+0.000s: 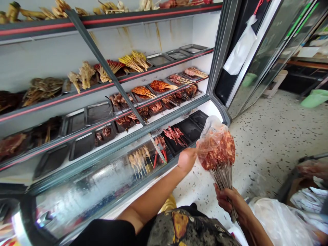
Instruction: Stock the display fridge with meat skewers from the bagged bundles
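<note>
A big bunch of meat sticks is up in the air between 3 and 4 o'clock, with the red meat on top and the thin sticks pointing down. The right hand, between 4 and 5 o'clock, is wrapped tight around the sticks. The left hand, near 5 o'clock, is curled up and seems to pinch the edge of a clear bag that sits over the meat. I think the step in hand is fixing the bag around the meat, but I can't tell if the bag is going on or coming off. The next move calls for a firm hold on the sticks and a soft pull, since thin plastic may rip on something pointy. A big food case fills the side from 8 to 12 o'clock, and black trays in it lie just past the bag, near 3 o'clock. Some bits are hard to see. The left fingertips are hidden, and the sticks are too close together to count. Shine on the low glass at 8 o'clock hides what is under it. The picture's edge cuts off the top shelf at 11 o'clock and the white plastic at 4 o'clock.
</note>
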`<action>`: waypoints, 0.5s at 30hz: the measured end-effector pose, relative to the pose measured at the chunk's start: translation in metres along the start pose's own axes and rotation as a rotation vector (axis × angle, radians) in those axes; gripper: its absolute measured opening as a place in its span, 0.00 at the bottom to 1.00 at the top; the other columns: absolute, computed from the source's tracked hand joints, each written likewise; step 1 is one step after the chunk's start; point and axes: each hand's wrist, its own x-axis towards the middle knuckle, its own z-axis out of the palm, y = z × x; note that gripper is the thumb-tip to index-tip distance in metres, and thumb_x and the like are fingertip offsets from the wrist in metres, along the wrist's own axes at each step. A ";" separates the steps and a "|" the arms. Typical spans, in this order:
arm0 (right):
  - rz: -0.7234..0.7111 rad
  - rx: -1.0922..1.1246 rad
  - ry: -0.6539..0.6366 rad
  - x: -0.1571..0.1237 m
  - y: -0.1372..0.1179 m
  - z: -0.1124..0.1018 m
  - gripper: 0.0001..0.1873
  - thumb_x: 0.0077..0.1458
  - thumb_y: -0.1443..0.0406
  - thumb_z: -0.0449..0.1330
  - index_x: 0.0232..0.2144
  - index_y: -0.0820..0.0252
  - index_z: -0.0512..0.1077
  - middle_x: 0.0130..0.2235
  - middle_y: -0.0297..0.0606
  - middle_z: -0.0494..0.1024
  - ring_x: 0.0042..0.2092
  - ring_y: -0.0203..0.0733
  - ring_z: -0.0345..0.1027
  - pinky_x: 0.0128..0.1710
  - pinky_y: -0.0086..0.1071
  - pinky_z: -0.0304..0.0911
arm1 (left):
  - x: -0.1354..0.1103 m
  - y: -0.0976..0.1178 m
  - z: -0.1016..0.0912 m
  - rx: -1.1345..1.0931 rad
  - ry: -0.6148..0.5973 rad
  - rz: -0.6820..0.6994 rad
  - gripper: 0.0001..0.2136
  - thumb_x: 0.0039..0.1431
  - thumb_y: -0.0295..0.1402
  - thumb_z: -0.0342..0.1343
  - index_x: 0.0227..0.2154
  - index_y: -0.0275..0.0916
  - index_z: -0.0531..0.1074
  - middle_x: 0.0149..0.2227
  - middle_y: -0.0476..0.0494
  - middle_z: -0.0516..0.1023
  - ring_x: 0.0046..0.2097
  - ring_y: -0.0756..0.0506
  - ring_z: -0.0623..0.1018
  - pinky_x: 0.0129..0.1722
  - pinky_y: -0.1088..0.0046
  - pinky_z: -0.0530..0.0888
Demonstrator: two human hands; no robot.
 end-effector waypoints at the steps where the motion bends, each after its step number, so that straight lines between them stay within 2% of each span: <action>1: 0.025 0.017 -0.023 -0.002 -0.002 0.000 0.15 0.35 0.60 0.64 0.25 0.59 0.64 0.15 0.19 0.52 0.15 0.23 0.38 0.14 0.23 0.36 | 0.006 -0.008 -0.005 0.026 0.026 -0.041 0.11 0.53 0.19 0.50 0.21 0.38 0.69 0.25 0.47 0.71 0.31 0.48 0.69 0.34 0.73 0.65; 4: 0.086 0.080 -0.100 -0.008 -0.007 -0.004 0.15 0.35 0.62 0.65 0.27 0.60 0.67 0.16 0.19 0.53 0.15 0.22 0.36 0.13 0.22 0.37 | 0.023 -0.029 -0.019 0.035 0.076 -0.117 0.11 0.50 0.18 0.50 0.18 0.38 0.64 0.23 0.50 0.66 0.28 0.50 0.64 0.31 0.74 0.61; 9: 0.175 0.163 -0.246 -0.017 -0.006 -0.020 0.10 0.41 0.67 0.65 0.30 0.64 0.72 0.18 0.20 0.57 0.14 0.21 0.35 0.12 0.20 0.40 | 0.052 -0.057 -0.041 0.055 0.091 -0.187 0.12 0.49 0.19 0.51 0.17 0.39 0.60 0.21 0.53 0.63 0.27 0.51 0.62 0.30 0.74 0.58; 12: 0.222 0.196 -0.290 -0.019 -0.005 -0.030 0.11 0.40 0.67 0.65 0.31 0.65 0.74 0.17 0.21 0.58 0.13 0.21 0.34 0.10 0.20 0.38 | 0.067 -0.070 -0.051 0.129 0.082 -0.195 0.11 0.51 0.20 0.52 0.18 0.39 0.64 0.22 0.51 0.66 0.29 0.49 0.65 0.31 0.74 0.60; 15: 0.260 0.209 -0.294 -0.022 -0.003 -0.037 0.11 0.40 0.68 0.65 0.31 0.65 0.75 0.16 0.21 0.58 0.13 0.21 0.34 0.10 0.20 0.39 | 0.082 -0.074 -0.056 0.256 0.032 -0.182 0.08 0.54 0.22 0.52 0.22 0.38 0.71 0.27 0.46 0.74 0.32 0.47 0.71 0.33 0.73 0.63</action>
